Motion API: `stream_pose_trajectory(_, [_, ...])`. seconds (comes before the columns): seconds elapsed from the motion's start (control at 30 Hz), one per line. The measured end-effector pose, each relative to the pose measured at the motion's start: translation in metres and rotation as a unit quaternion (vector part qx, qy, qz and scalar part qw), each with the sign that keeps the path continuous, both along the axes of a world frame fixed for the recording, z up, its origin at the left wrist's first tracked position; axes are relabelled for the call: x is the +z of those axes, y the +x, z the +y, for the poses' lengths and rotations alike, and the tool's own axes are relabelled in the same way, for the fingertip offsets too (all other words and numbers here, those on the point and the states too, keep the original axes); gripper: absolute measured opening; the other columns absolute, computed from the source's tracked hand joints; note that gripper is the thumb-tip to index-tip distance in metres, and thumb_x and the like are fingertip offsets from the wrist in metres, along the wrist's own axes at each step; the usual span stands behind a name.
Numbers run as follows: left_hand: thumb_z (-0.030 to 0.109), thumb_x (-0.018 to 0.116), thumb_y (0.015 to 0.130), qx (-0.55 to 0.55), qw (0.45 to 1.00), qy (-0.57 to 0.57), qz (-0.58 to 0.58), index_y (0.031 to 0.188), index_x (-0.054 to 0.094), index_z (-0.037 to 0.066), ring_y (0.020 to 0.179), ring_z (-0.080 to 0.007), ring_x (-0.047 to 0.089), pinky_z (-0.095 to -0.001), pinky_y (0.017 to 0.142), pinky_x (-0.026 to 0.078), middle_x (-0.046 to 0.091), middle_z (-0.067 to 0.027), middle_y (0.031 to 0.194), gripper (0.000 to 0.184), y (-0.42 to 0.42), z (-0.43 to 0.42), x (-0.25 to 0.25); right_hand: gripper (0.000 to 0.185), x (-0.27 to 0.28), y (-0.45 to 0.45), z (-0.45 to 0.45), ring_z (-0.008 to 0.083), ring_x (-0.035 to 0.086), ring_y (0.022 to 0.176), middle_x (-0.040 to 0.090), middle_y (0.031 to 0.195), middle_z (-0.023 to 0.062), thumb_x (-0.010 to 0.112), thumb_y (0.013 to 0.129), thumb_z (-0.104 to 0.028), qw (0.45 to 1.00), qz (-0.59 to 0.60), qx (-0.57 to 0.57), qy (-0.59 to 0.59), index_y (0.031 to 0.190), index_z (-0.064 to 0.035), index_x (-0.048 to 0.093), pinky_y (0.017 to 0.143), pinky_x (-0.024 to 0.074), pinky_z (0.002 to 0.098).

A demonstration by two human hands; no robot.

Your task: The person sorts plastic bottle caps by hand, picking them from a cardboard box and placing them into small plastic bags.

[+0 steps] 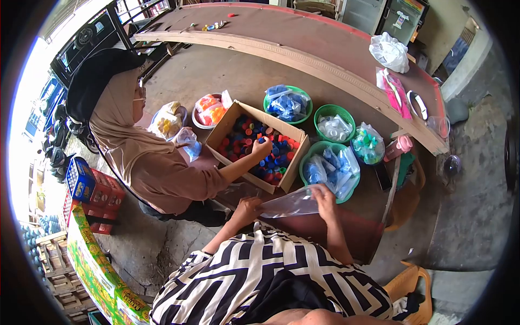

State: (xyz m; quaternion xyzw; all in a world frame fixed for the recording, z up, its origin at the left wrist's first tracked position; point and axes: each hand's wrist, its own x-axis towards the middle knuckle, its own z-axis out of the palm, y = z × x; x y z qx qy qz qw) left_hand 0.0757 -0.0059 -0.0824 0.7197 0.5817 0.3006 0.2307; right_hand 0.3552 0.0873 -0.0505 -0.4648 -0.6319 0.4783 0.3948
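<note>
A clear plastic bag (pixel 292 204) is stretched between my two hands just in front of the cardboard box. At its left end, my left hand (pixel 247 210) is closed on the bag. The fingers of my right hand (pixel 324 200) pinch its upper right end. The bag looks flat, with nothing visible inside. Beyond it, the open cardboard box (pixel 296 167) holds many red and blue bottle caps (pixel 246 132). A co-worker's hand (pixel 262 147) reaches into the box and has a blue cap at its fingers.
Green baskets (pixel 330 106) with bagged blue, clear and green pieces stand behind and right of the box. Bowls with yellowish and orange bags sit left. A phone (pixel 383 177) and pink bottle (pixel 400 147) lie at right. The co-worker (pixel 162 157) is close on my left.
</note>
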Motion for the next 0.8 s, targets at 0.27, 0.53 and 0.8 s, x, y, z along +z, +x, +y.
stream_pose_trajectory(0.27, [0.016,0.069,0.082,0.037,0.967,-0.150,-0.202,0.091,0.067,-0.001,0.074,-0.0203,0.065,-0.0322,0.067,0.049,0.067,-0.0133,0.083,0.019,-0.002,0.002,0.023,0.023,-0.003,0.041,-0.001,0.0072,0.050,0.065,0.056,0.071,0.0011,0.056,0.096,-0.023,0.991,0.022,-0.135,-0.011,0.098,-0.0014,0.065,0.061,0.0418,0.0230])
stream_pose_trajectory(0.53, [0.018,0.072,0.079,0.074,0.969,-0.134,-0.196,0.083,0.063,0.000,0.064,-0.0145,0.055,-0.0308,0.060,0.044,0.061,-0.0099,0.070,0.021,0.004,0.011,0.050,0.057,0.001,0.019,-0.021,0.0335,0.053,0.108,0.057,0.117,0.0173,0.075,0.076,-0.010,0.915,-0.265,-0.200,0.230,0.127,-0.0044,0.052,0.094,0.0424,0.0416])
stream_pose_trajectory(0.8, [0.010,0.069,0.073,0.049,0.983,-0.056,-0.165,0.078,0.056,-0.002,0.067,-0.0318,0.062,-0.0375,0.061,0.046,0.061,-0.0207,0.072,0.019,0.046,0.024,0.050,0.040,0.016,-0.035,-0.056,0.0254,0.063,0.071,0.063,0.085,0.0138,0.073,0.081,-0.034,0.981,-0.115,0.125,0.097,0.101,-0.0027,0.057,0.062,0.0494,0.0352])
